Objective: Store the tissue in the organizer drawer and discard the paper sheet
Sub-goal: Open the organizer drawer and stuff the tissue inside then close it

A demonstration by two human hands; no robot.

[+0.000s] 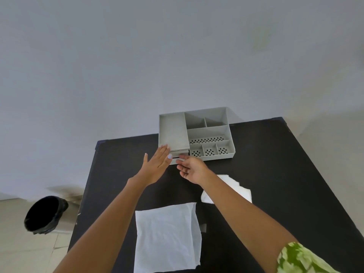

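Observation:
A grey organizer (208, 133) with several compartments stands at the back of the black table (275, 164). Two small drawers sit at its front left. My left hand (157, 164) lies flat and open against the organizer's front left corner. My right hand (192, 168) is palm up, thumb and fingertips pinching the front of the lower drawer (177, 160). A large, soft white tissue (167, 237) lies spread flat near the table's front edge, between my forearms. A second white sheet (236, 189), creased, lies to the right, partly hidden under my right forearm.
A black bin (45, 215) lined with a black bag stands on the tiled floor, left of the table. A pale wall rises right behind the organizer. A small grey patch (203, 227) shows on the table beside the tissue.

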